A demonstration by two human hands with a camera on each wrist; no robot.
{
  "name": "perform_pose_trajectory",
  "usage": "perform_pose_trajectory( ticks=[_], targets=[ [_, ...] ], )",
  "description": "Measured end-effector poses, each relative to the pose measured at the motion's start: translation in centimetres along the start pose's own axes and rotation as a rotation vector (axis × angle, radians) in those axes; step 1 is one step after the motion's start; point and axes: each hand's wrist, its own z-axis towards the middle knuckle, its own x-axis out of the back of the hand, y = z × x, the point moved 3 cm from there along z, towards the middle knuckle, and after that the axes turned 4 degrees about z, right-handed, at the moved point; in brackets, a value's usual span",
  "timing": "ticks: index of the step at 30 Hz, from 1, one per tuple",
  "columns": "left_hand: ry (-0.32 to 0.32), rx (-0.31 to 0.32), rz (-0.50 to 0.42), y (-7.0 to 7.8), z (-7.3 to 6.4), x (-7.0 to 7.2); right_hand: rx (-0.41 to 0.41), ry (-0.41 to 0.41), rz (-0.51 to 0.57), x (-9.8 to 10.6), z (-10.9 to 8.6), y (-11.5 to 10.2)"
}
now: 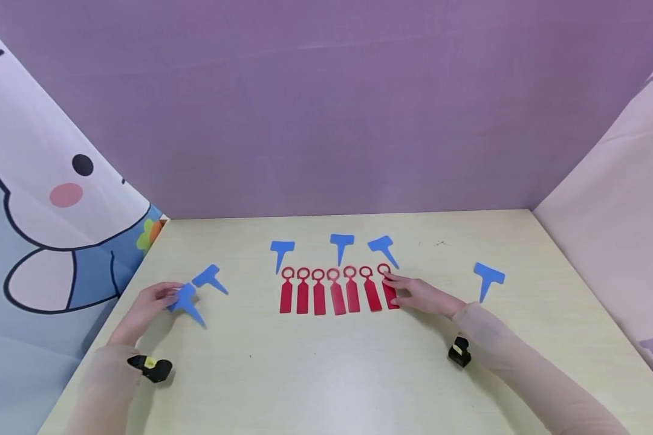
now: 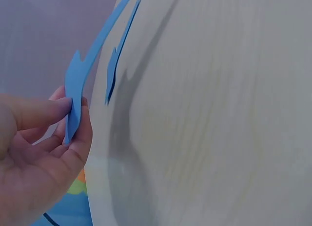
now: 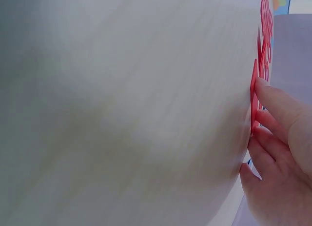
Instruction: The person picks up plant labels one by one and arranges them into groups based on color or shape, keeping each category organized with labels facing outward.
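Observation:
A blue T-shaped plant label [image 2: 75, 84] is pinched between the thumb and fingers of my left hand [image 1: 151, 305], held just above the table on the left, its pointed stem angled forward and right. Beside it lies a second blue label [image 1: 209, 278]. On the table's middle, red hang tags with ring tops form a row, rings toward the back. My right hand [image 1: 421, 296] reaches in from the right to the rightmost red tag [image 1: 390, 295], its thumb and extended fingertips touching it. Part of that tag is hidden under the fingers.
Behind the row lie three blue labels, at left [image 1: 281, 249], middle [image 1: 341, 243] and right [image 1: 382, 244]. Another blue label [image 1: 488, 276] lies beyond the right forearm. A purple backdrop [image 1: 337, 121] rises behind the pale wooden table [image 1: 305, 386], with printed cloths at both sides.

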Motion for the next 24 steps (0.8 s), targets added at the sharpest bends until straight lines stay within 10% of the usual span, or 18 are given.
perform_pose_trajectory(
  ticks=[24],
  targets=[
    [-0.181,-0.172,-0.125,5.0,1.0,-3.6,-0.005,-0.002,-0.010,0.1,0.0,-0.1]
  ],
)
